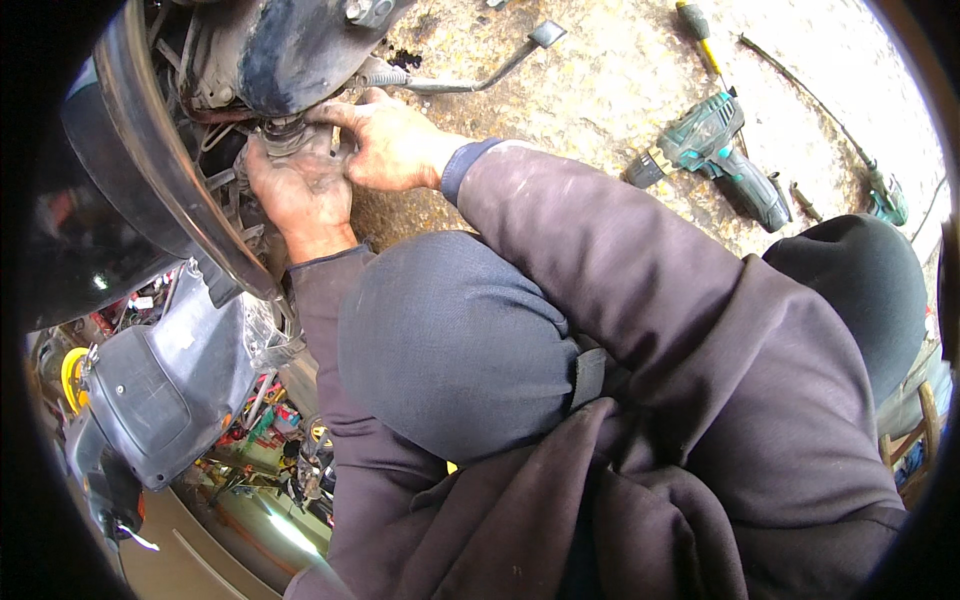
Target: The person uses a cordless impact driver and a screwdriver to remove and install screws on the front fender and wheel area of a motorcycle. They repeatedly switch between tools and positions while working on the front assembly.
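Beneath a grimy dark engine casing [275,50] sits a small round metal fitting [284,128]. My left hand [300,190], palm up and dirty, has its fingers curled round the underside of that fitting, partly hidden by it. My right hand [395,140] is beside it with fingers bent and the index finger reaching onto the fitting; the thumb is tucked near my left hand. What exactly the right fingertips grip is hidden. A metal foot lever [485,80] sticks out just above my right hand.
A teal-and-black cordless drill [735,175], a yellow-handled screwdriver [700,35] and a long cable [800,95] lie on the stained floor at right. A curved chrome bar [180,160] edges the vehicle at left. Loose grey plastic panels [160,380] and clutter lie lower left. My knees [450,340] fill the middle.
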A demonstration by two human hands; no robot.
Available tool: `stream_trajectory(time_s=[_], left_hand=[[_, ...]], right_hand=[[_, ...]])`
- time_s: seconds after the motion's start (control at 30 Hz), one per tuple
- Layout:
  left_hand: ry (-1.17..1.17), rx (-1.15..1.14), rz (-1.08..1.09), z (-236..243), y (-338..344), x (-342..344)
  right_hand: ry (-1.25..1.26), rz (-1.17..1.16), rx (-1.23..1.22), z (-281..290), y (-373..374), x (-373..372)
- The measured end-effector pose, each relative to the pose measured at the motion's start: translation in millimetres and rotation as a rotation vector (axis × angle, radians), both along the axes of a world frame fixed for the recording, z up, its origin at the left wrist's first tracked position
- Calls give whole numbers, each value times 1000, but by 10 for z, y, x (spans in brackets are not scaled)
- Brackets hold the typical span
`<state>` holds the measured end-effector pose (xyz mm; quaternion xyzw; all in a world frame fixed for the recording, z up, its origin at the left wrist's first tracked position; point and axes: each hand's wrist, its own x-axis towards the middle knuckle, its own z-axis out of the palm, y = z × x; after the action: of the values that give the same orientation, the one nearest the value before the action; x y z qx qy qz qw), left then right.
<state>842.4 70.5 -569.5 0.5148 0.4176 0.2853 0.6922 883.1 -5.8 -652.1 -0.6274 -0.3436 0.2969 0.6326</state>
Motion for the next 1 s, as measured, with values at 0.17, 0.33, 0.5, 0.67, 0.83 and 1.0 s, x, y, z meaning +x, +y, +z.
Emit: stream_trajectory(time_s=[0.17, 0.33, 0.5, 0.67, 0.83, 1.0], left_hand=[[-73, -46, -19, -35, 89, -11], [-82, -116, -13, -23, 92, -71], [-87, -159, -29, -26, 133, -93], [-57, -211, -57, 21, 197, -99], [-7, -133, -125, 29, 260, -59], [-150, -290, -264, 36, 280, -65]], right_hand=[[-42, -55, -9, 43, -73, 1], [-97, -65, -25, 133, -189, -14], [-167, -104, -14, 190, -264, -20], [-185, -68, -52, 244, -298, -3], [-203, -69, -53, 257, -298, 17], [-230, -49, -68, 263, -314, 37]])
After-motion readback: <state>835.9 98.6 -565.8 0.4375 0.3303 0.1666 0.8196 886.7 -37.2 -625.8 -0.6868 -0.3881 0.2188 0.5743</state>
